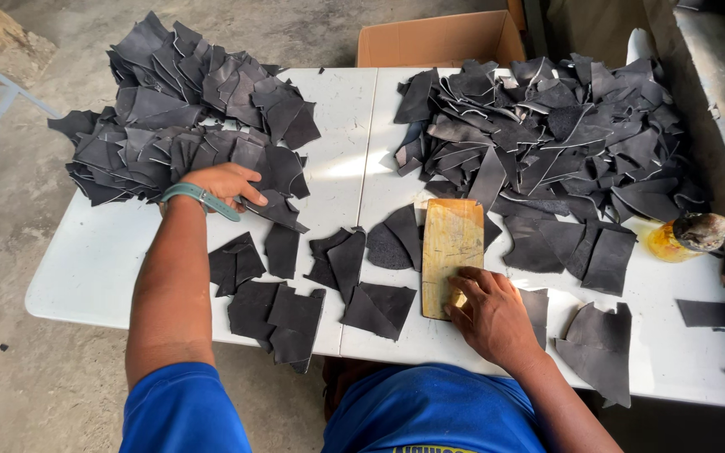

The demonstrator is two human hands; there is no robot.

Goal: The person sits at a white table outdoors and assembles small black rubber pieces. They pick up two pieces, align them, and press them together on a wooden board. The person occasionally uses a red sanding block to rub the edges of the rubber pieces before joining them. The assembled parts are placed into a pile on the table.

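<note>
Black leather pieces (169, 151) at upper left lie under the left hand (221, 184), whose loosely spread fingers press down, while the right hand (490, 315) rests flat, gripping nothing, on the wooden board (451, 239); dragging carelessly could topple the heap off the table (94, 260).

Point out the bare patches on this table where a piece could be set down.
Bare table shows left of the left hand, below the left pile. A strip runs between both piles. The right edge near the glue jar is open. The right pile is crowded.

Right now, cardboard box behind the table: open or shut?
Open. The cardboard box shows a raised flap and its inner walls; contents cannot be told.
</note>
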